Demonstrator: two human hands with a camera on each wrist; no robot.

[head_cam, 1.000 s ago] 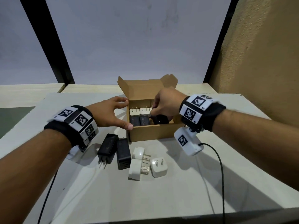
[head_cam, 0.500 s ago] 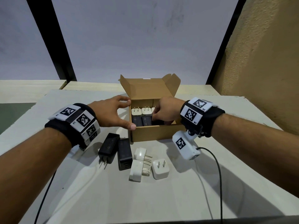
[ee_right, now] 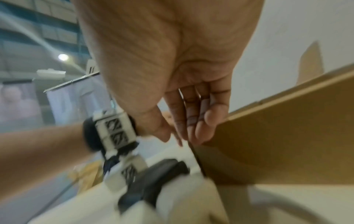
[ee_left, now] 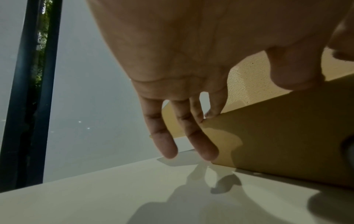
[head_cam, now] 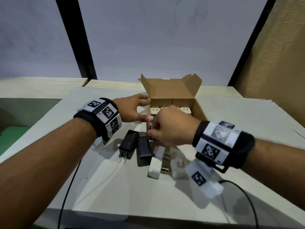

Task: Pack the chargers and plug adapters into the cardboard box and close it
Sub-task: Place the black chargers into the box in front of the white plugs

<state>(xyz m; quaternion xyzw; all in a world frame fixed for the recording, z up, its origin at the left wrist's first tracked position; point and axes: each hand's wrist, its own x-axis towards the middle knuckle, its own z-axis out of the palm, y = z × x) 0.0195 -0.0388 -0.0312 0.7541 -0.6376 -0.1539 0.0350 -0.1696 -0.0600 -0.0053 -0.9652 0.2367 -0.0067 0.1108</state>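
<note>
— Cardboard first: where on the surface [head_cam: 115, 187]?
— Toward the far middle, a brown cardboard box [head_cam: 200, 111] with lid and side flaps standing up, open on top. Inside, along the back wall, white plugs [head_cam: 154, 111] in a row, prongs up.

— And the hands?
— Left hand [head_cam: 132, 109] against the box's left wall, fingers nearly straight and spread, fingertips touching the cardboard at the far corner, thumb at the near corner. Nothing held. Right hand [head_cam: 173, 128] over the box's near left corner, knuckles up, blurred. From the wrist camera, fingers together and almost straight, thumb apart, nothing seen between them.

— Left outside the box?
— Just in front of it, two black chargers [head_cam: 128, 144] side by side, one with prongs pointing to the near edge. Right beside those, a cluster of white adapters [head_cam: 155, 166], partly hidden under the right wrist.

— Surface and room?
— Pale off-white top, matte, crossed by shadows of both arms. Black cable [head_cam: 247, 199] trailing from the right wrist to the near edge, another from the left. Behind, grey-blue panels [head_cam: 148, 38] split by slanting black posts [head_cam: 79, 47]. Off to the right, a rough tan wall [head_cam: 280, 63]. At far left, a lower ledge with a patch of green.
</note>
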